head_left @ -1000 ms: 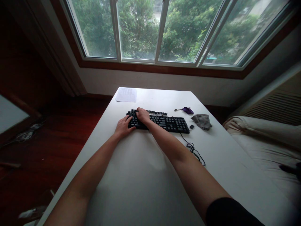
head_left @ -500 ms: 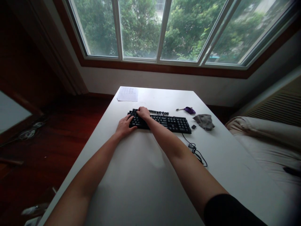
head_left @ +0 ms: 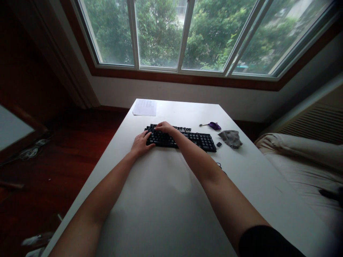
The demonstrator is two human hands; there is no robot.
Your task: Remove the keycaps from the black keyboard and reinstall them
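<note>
A black keyboard (head_left: 198, 140) lies across the white table in front of me. My left hand (head_left: 139, 143) rests on its left end with fingers spread over the keys and the thumb stretched along the front edge. Above the keyboard's upper left part, my right hand (head_left: 164, 126) has its fingers pinched together, pointing left. Whatever is between those fingertips is too small to make out. Behind the keyboard runs a row of small black keycaps (head_left: 184, 129), partly hidden by my right hand. One loose dark keycap (head_left: 219, 144) sits off the keyboard's right end.
To the right lie a purple-handled brush (head_left: 214, 125) and a crumpled grey cloth (head_left: 230, 138). Printed paper (head_left: 145, 107) is at the table's far left corner. My right forearm mostly covers a black cable (head_left: 219, 165). Beyond the white table (head_left: 150, 200) are a window and a pale couch (head_left: 292, 157).
My right hand has lifted and turned slightly, its fingers now pinched and pointing left. The right forearm has shifted right, over the cable. The left hand stays on the keyboard.
</note>
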